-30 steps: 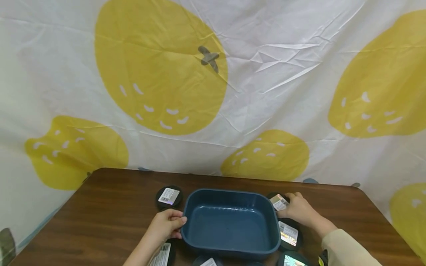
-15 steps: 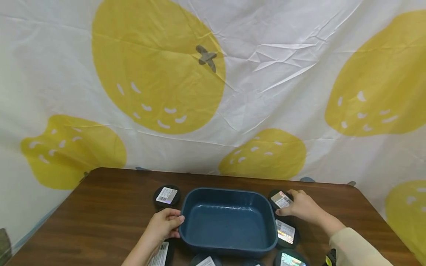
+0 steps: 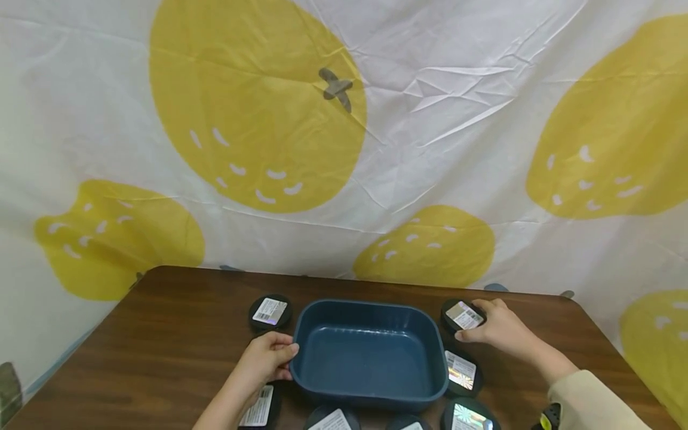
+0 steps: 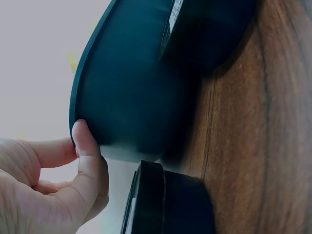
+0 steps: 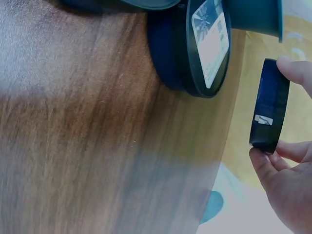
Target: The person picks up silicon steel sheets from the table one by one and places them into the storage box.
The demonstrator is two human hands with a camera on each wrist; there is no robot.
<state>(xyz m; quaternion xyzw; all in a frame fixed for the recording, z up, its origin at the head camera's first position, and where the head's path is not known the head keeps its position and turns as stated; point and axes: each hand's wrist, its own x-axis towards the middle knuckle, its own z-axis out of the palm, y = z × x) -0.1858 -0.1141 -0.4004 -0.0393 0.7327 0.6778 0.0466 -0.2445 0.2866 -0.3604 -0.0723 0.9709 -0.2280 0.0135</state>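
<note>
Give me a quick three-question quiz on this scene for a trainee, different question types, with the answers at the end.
1. Multiple choice: what does the left hand hold? A) a spoon B) the blue basin C) a towel
2. True or false: several apples lie inside the blue basin.
3. Fill in the blank: the round black case in the right hand has a printed ____ on its face.

Key: 1. B. 2. False; nothing shows inside it. 3. label.

So the person's left hand (image 3: 264,359) is in a pinch, fingers bent, while the right hand (image 3: 500,327) (slightly farther forward) grips with thumb and fingertips spread apart.
</note>
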